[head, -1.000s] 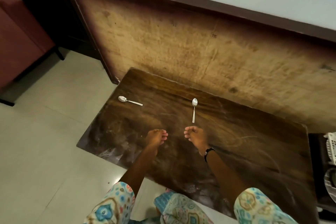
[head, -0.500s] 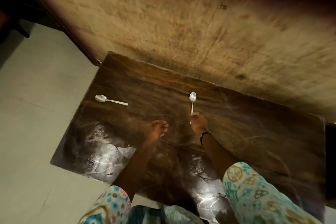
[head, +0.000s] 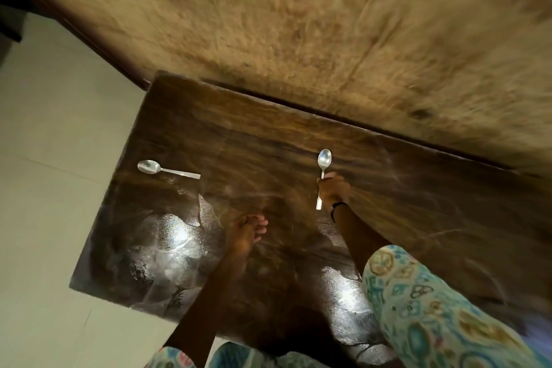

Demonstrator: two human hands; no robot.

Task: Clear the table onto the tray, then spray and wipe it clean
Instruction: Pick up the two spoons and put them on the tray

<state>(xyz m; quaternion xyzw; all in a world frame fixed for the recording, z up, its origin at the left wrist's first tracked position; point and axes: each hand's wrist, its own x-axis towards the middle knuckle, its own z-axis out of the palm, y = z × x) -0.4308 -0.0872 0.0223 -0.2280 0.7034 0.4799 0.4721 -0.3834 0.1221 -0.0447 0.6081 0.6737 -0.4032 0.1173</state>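
Observation:
A dark glossy wooden table [head: 418, 218] holds two metal spoons. My right hand [head: 333, 190] grips the handle of the nearer spoon [head: 324, 158]; its bowl points away from me and the handle's end sticks out below my fist. The second spoon [head: 165, 169] lies alone near the table's left edge, bowl to the left. My left hand [head: 246, 233] hovers over the table's middle with loosely curled fingers and holds nothing. No tray, spray or cloth is in view.
A tall worn wooden panel [head: 328, 39] stands right behind the table's far edge. Pale tiled floor [head: 44, 203] lies to the left of the table. Smears and glare patches [head: 173, 239] mark the tabletop's near part.
My right hand reached forward and closed around the nearer spoon's handle. The view tilted down and closer to the table. My left hand barely moved.

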